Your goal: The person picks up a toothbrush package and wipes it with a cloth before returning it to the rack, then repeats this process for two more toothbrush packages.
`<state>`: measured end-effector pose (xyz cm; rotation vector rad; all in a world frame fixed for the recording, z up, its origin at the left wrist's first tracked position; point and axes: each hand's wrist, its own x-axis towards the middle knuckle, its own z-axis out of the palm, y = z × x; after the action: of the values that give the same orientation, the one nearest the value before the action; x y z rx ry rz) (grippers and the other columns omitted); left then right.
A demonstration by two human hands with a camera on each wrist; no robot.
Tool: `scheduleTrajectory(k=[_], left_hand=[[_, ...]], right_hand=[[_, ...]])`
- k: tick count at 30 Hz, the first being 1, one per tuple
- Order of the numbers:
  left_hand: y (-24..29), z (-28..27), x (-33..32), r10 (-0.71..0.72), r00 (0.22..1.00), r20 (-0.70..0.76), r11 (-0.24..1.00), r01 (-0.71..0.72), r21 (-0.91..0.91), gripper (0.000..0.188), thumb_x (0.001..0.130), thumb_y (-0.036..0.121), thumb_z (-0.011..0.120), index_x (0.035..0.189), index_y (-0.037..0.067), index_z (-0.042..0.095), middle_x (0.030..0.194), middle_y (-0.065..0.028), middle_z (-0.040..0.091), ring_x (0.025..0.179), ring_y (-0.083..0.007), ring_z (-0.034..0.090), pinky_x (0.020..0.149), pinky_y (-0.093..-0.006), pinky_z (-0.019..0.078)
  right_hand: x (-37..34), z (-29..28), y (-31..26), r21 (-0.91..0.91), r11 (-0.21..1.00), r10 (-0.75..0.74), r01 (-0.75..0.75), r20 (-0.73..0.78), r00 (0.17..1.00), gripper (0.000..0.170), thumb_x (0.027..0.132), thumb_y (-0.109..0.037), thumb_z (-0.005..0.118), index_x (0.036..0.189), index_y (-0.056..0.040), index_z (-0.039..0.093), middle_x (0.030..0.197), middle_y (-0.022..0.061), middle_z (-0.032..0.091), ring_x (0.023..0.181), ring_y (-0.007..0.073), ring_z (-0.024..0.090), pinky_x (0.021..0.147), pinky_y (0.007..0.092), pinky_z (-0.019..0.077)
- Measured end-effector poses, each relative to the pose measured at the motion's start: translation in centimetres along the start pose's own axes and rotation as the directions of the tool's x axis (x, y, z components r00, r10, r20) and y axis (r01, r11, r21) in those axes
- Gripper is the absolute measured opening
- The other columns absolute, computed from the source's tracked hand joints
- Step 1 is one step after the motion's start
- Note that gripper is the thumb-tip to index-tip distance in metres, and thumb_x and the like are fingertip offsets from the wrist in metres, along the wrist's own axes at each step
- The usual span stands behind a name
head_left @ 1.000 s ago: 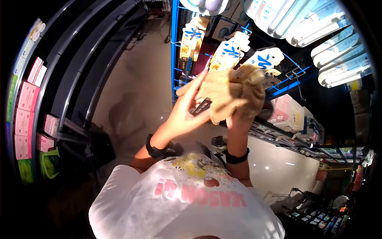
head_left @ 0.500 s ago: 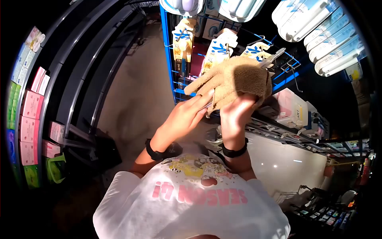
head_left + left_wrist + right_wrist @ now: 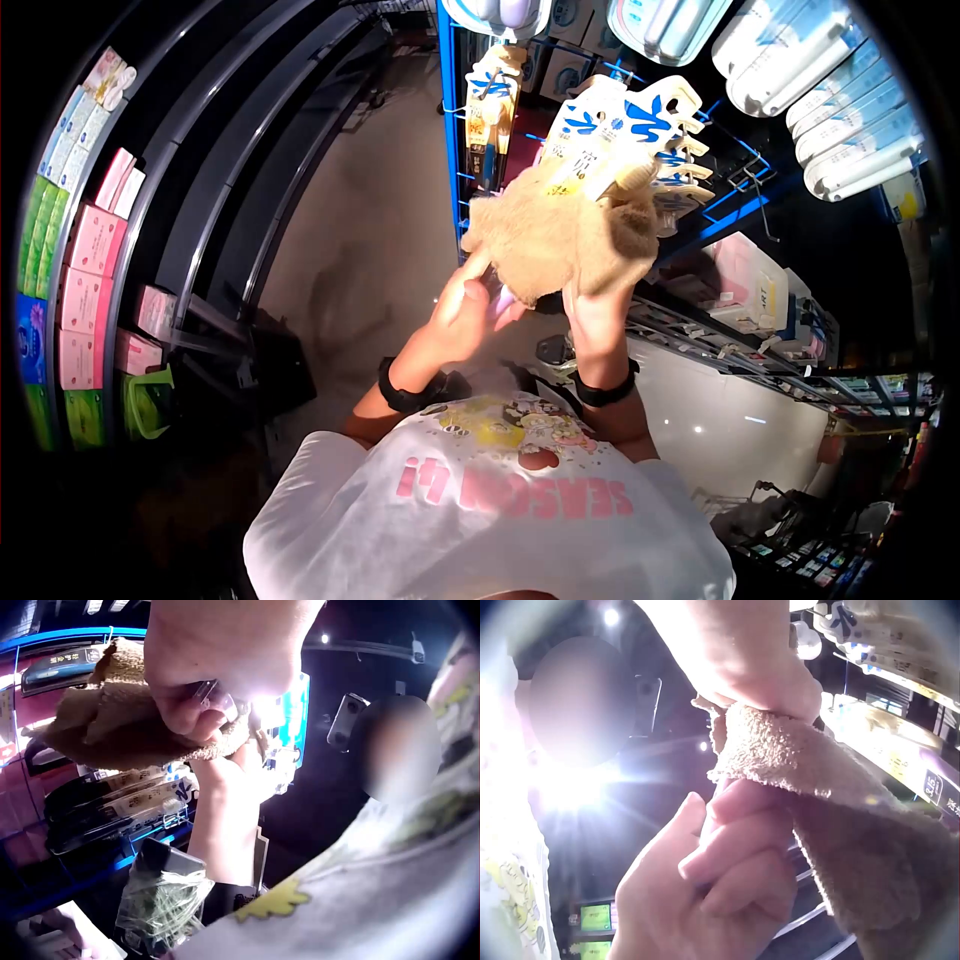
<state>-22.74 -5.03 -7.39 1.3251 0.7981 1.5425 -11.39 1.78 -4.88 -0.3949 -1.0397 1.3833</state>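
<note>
Mostly tan, the cloth (image 3: 550, 235) is held up between both hands, in front of the blue rack (image 3: 450, 190) and just below the packs (image 3: 575, 140) with blue lettering that hang there. Its surface is fuzzy with small loops of pile, most plainly in the right wrist view, where a strong light bleaches the band along its edge nearly cream. That edge is frayed and uneven. Farther down, the fabric sinks into shadow and turns a deep brown, and in the left wrist view a loose flap sticks out sideways in soft, rumpled folds. From the head view it looks bunched and thick, brightest toward the upper right.

The left hand (image 3: 462, 315) has its fingers curled in under the near edge of the cloth, gripping a lilac strip (image 3: 504, 299), only a little of which shows. Something small and glossy also glints between those fingers in the left wrist view; whether it is the same strip, I cannot tell. The right hand (image 3: 598, 310) reaches up to the other end of the cloth and touches it; its fingertips are hidden behind the fabric, so I cannot tell how they are closed. A black band (image 3: 405, 390) circles the left wrist.
</note>
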Motion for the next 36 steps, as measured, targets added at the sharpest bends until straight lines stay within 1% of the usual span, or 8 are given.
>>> scheduleTrajectory(k=[6,11,14,18,22,24,27,36], left_hand=[[2.0,1.1,0.7,0.049,0.956,-0.29,0.997,-0.064,-0.042,0.071,0.085,0.053,0.014,0.131,-0.001,0.014,0.13,-0.0144,0.029,0.12,-0.0215,0.029,0.099,-0.034,0.0221],[1.6,-0.3,0.5,0.098,0.984,-0.146,0.987,-0.077,0.143,0.078,0.083,0.058,0.009,0.126,-0.005,0.025,0.122,-0.0167,0.038,0.116,-0.0226,0.034,0.095,-0.0317,0.0261],[2.6,-2.6,0.4,0.151,0.96,-0.237,0.923,-0.051,0.381,0.063,0.088,0.045,0.021,0.101,-0.007,0.053,0.07,-0.01,0.057,0.065,-0.0151,0.052,0.061,-0.0267,0.0412],[3.7,-4.1,1.8,0.402,0.889,-0.221,0.859,-0.282,0.428,0.037,0.081,0.024,0.049,0.101,-0.006,0.052,0.084,-0.0078,0.056,0.068,-0.0113,0.051,0.063,-0.0225,0.0413],[5.8,-0.5,2.5,0.053,0.984,-0.172,0.986,-0.079,-0.147,0.038,0.086,0.017,0.044,0.115,-0.005,0.035,0.105,-0.0205,0.052,0.096,-0.0252,0.053,0.084,-0.0345,0.0416],[5.7,-0.4,2.8,0.109,0.985,-0.135,0.988,-0.122,-0.091,0.032,0.087,0.011,0.04,0.113,-0.006,0.037,0.101,-0.0202,0.054,0.092,-0.0252,0.055,0.081,-0.0348,0.0431],[6.1,1.4,3.0,0.162,0.971,-0.175,0.949,-0.202,-0.241,0.028,0.088,0.014,0.041,0.109,-0.004,0.041,0.094,-0.0132,0.056,0.084,-0.0178,0.057,0.076,-0.0298,0.0455],[7.5,1.8,3.5,0.243,0.956,-0.166,0.942,-0.273,-0.193,0.028,0.087,0.013,0.042,0.108,-0.006,0.041,0.094,-0.0155,0.056,0.084,-0.0173,0.056,0.077,-0.0301,0.0458]], right_hand=[[-1.6,2.0,-0.5,-0.689,0.478,-0.083,0.545,0.582,0.809,0.043,0.068,-0.016,0.06,0.107,-0.0037,0.046,0.09,0.0152,0.047,0.081,0.0293,0.047,0.065,0.0381,0.0386],[-1.3,0.7,1.0,-0.679,0.578,-0.103,0.453,0.49,0.866,0.017,0.069,-0.019,0.057,0.082,-0.0081,0.055,0.081,0.0125,0.049,0.075,0.0319,0.047,0.062,0.0416,0.0364],[-0.2,1.4,-1.2,-0.659,0.15,-0.118,0.737,0.728,0.675,0.017,0.066,-0.021,0.059,0.076,-0.0089,0.052,0.072,0.0119,0.045,0.066,0.0306,0.046,0.056,0.0401,0.035],[-0.1,1.4,-0.8,-0.626,0.187,-0.156,0.757,0.742,0.652,0.013,0.064,-0.026,0.06,0.065,-0.0155,0.053,0.06,0.0089,0.042,0.053,0.0284,0.045,0.045,0.0376,0.033],[-1.9,0.6,0.4,-0.678,0.62,0.107,0.395,0.572,0.813,0.025,0.069,-0.011,0.059,0.089,0.0,0.05,0.072,0.0128,0.049,0.067,0.0303,0.047,0.06,0.0368,0.0384],[-1.5,0.7,-0.7,-0.791,0.442,0.258,0.423,0.564,0.785,0.028,0.072,-0.011,0.059,0.096,0.0002,0.049,0.083,0.0111,0.054,0.076,0.0235,0.051,0.067,0.0336,0.0405],[-1.6,1.0,-0.6,-0.571,0.713,-0.021,0.407,0.563,0.826,0.016,0.069,-0.017,0.06,0.078,-0.0057,0.053,0.068,0.0114,0.052,0.063,0.0302,0.05,0.054,0.0398,0.0374],[-2.9,-0.8,0.8,-0.687,0.549,0.123,0.476,0.63,0.767,0.015,0.069,-0.014,0.06,0.078,-0.0039,0.052,0.065,0.0127,0.05,0.06,0.0303,0.049,0.052,0.0376,0.0373]])
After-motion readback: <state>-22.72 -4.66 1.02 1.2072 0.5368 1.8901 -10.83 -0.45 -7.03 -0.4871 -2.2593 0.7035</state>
